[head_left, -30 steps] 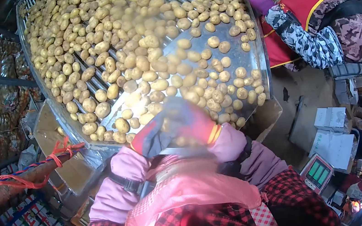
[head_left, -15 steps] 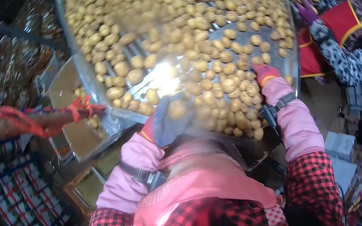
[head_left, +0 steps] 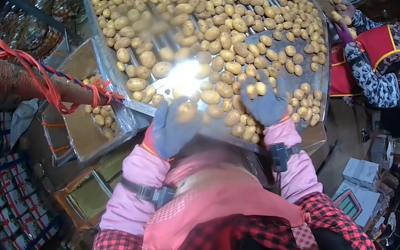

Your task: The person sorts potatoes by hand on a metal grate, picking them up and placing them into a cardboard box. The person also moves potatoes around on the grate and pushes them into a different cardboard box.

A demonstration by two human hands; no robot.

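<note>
My left hand (head_left: 171,129), in a grey-blue glove with a red cuff, is at the near edge of the metal sorting table (head_left: 174,84). Its fingers curl around a potato (head_left: 187,112), partly blurred. The grey palm side of my right hand (head_left: 266,104) faces up, and small potatoes (head_left: 256,89) rest in its bent fingers. Loose potatoes (head_left: 225,89) lie between and beyond both hands. Right of my right hand sits a group of small potatoes (head_left: 306,105). A bright glare hides part of the surface near my left hand.
A lined cardboard box (head_left: 89,128) with potatoes stands at the table's left. A brown pole (head_left: 36,84) tied with red string juts in there. On the right, a co-worker in a red apron (head_left: 373,47) holds potatoes over the table's edge. White boxes (head_left: 360,174) lie lower right.
My right hand has moved left, turned palm up and now holds small potatoes. The near heap has thinned, with small potatoes grouped at right. My left hand still holds a potato.
</note>
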